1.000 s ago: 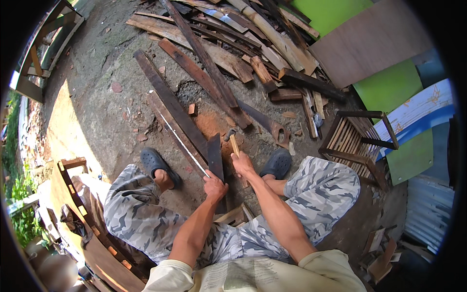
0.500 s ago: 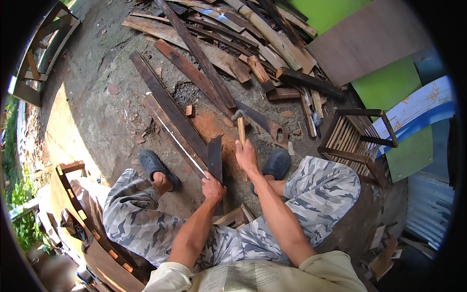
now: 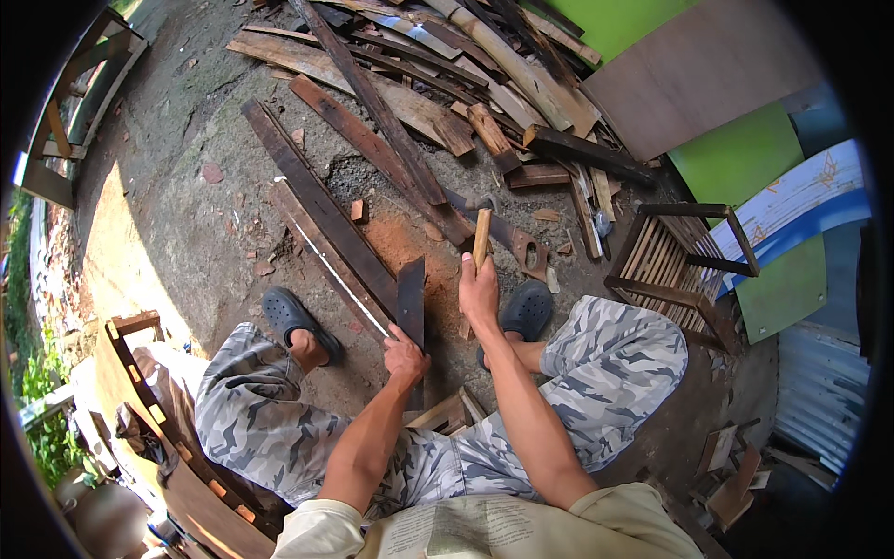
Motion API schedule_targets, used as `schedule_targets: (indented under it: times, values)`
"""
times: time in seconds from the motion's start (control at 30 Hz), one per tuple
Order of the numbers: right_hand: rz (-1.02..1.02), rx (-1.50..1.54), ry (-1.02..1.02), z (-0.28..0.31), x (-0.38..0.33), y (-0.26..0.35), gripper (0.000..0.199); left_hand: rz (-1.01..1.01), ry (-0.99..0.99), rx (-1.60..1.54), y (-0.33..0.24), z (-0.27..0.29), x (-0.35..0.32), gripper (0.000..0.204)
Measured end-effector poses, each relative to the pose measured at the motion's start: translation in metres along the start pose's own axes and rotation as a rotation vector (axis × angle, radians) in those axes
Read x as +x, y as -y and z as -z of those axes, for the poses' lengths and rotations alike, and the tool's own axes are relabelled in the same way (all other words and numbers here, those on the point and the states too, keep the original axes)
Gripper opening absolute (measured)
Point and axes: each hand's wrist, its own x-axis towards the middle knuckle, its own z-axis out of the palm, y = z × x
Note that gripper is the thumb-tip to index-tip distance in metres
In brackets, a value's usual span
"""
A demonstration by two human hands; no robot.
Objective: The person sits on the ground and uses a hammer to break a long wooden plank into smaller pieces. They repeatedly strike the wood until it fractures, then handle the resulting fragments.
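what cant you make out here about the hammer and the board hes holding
- Hammer head, head view: small and dark against the planks behind it; its shape is unclear.
- Lower end of the dark board: hidden by the left hand.
- Hammer handle's lower end: wrapped by the right hand.
- Seat under the person: covered by the legs.

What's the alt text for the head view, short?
Seen from above, a seated person grips a short dark plank with the left hand and raises a wooden-handled hammer in the right hand. Weathered boards lie scattered on the dirt ground ahead; a slatted wooden chair stands at right.
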Motion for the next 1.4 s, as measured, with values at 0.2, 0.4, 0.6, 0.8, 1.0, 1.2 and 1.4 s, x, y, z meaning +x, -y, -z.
schedule_targets:
  times: [0.2, 0.4, 0.6, 0.8, 1.0, 1.2, 1.4]
  values:
    - [-0.319, -0.224, 0.429, -0.019, -0.017, -0.056, 0.043, -0.021, 0.015, 0.037, -0.009, 0.003, -0.006, 0.125]
    - [0.032, -0.036, 0.039, 0.003, 0.002, -0.012, 0.045, -0.017, 0.019, 0.021, -0.003, 0.002, -0.003, 0.125]
    - [-0.221, -0.214, 0.277, -0.025, -0.025, -0.057, 0.044, -0.020, 0.025, 0.016, -0.008, 0.002, -0.007, 0.125]
    - [0.052, -0.093, 0.063, 0.009, 0.011, -0.005, 0.046, -0.002, 0.025, 0.054, -0.011, 0.007, -0.001, 0.126]
    - [0.094, -0.305, 0.004, -0.038, -0.019, -0.100, 0.043, -0.055, 0.009, 0.066, -0.017, 0.012, -0.009, 0.126]
    - [-0.112, -0.063, 0.167, 0.006, 0.011, -0.025, 0.041, 0.001, 0.070, -0.023, -0.019, 0.017, -0.003, 0.128]
    - [0.121, 0.025, -0.228, -0.008, -0.010, -0.026, 0.046, -0.039, 0.099, 0.039, -0.018, 0.025, 0.004, 0.129]
